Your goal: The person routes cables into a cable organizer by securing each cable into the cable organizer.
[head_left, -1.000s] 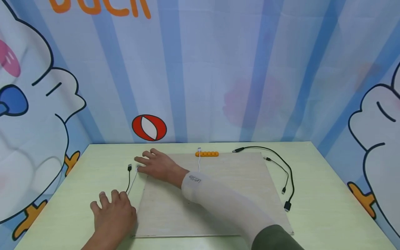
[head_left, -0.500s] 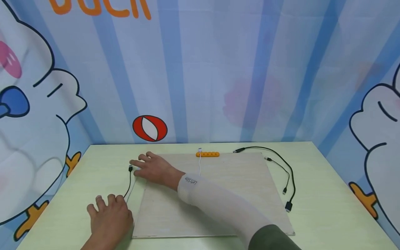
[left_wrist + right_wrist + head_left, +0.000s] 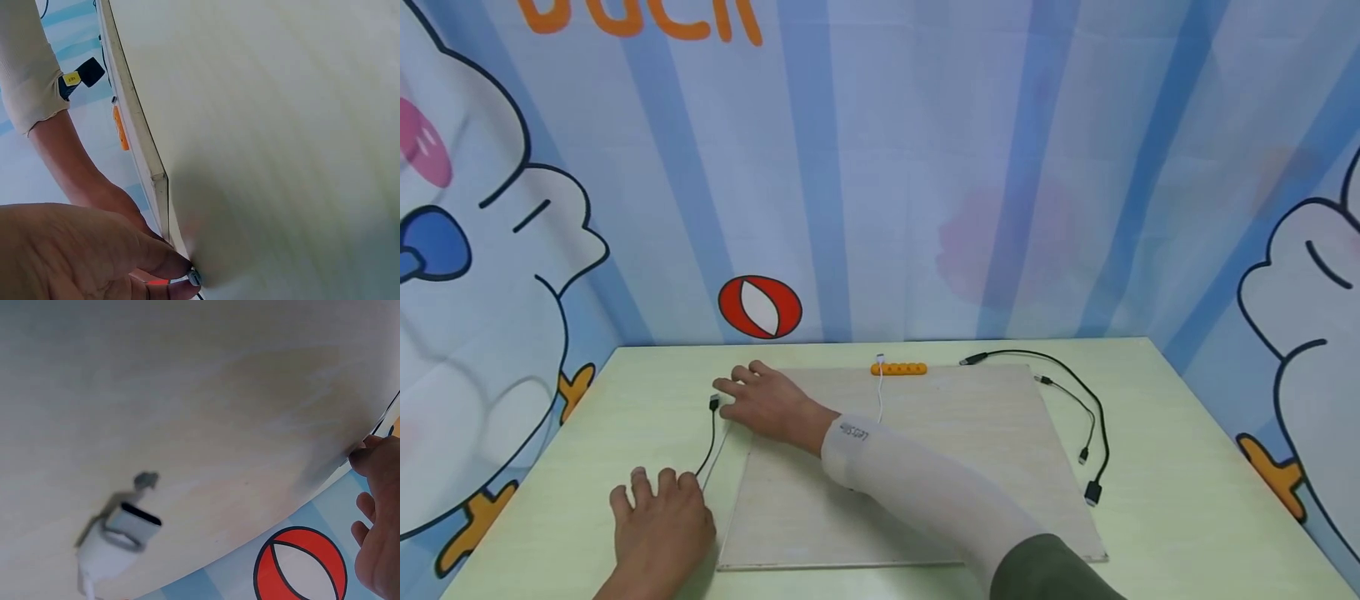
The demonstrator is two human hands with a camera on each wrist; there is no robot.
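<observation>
In the head view, my left hand (image 3: pixel 662 529) is low over the table's left side. Its thumb and a finger pinch a small connector (image 3: pixel 194 277) in the left wrist view. Up from this hand run a thin black cable (image 3: pixel 712 437) and a white cable (image 3: pixel 716 457). The black cable's plug (image 3: pixel 714 402) lies beside my right hand (image 3: pixel 775 410), which reaches across the board's back left corner. My right thumb and a finger pinch the white cable's upper end, mostly hidden by them. The right wrist view shows this hand (image 3: pixel 381 512) at the edge.
A pale board (image 3: pixel 820 517) covers the table's middle. An orange holder (image 3: pixel 902 369) with another white cable (image 3: pixel 880 396) stands at its back edge. On the right lie a long black cable (image 3: pixel 1093 400) and a shorter black one (image 3: pixel 1078 402). A patterned curtain (image 3: pixel 910 167) hangs behind.
My right hand has moved slightly left, closer to the black plug. My left hand has shifted a little left and toward the front. Both have barely moved in the last half second.
</observation>
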